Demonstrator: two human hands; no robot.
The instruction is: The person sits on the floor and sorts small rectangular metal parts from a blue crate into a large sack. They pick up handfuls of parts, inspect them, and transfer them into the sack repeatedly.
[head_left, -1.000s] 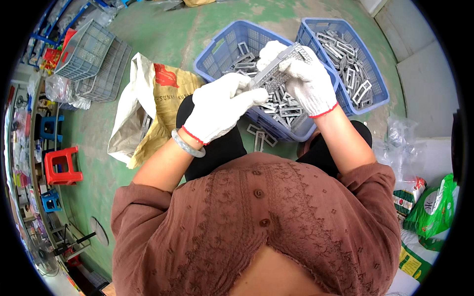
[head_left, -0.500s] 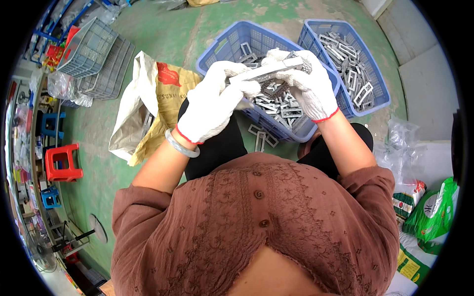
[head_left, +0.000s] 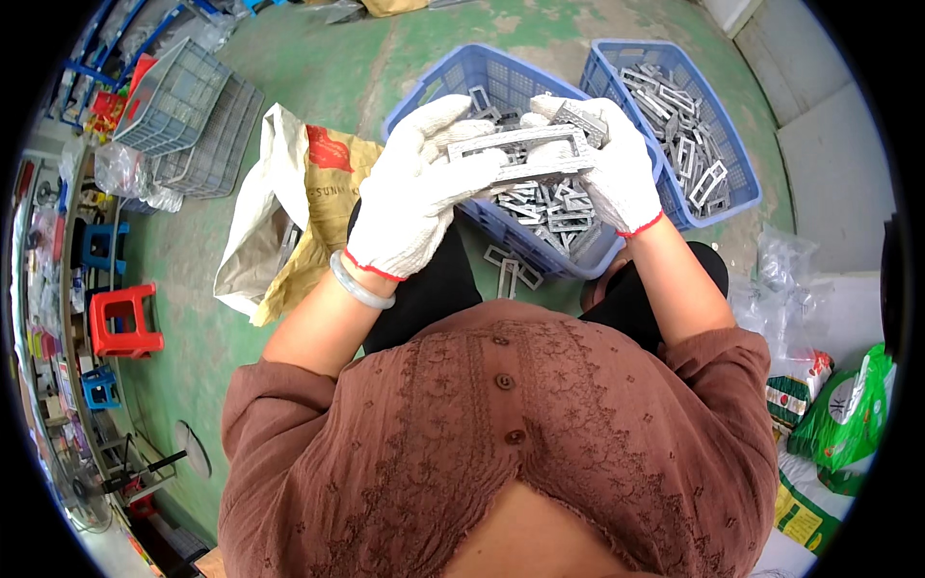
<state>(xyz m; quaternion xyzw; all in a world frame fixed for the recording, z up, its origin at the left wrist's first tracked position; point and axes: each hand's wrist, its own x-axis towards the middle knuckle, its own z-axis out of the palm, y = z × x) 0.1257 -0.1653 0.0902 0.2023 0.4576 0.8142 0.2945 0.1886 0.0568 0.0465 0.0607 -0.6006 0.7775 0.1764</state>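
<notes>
While left hand and right hand flank metal frame above blue basket, long axis runs left-right; left fingers pinch left end, right fingers curl around gray piece at right end.

From the wearer's head, a wide fisheye view looks steeply down, close over the brown blouse, facing the left grip and right grip, with green floor farther off.
</notes>
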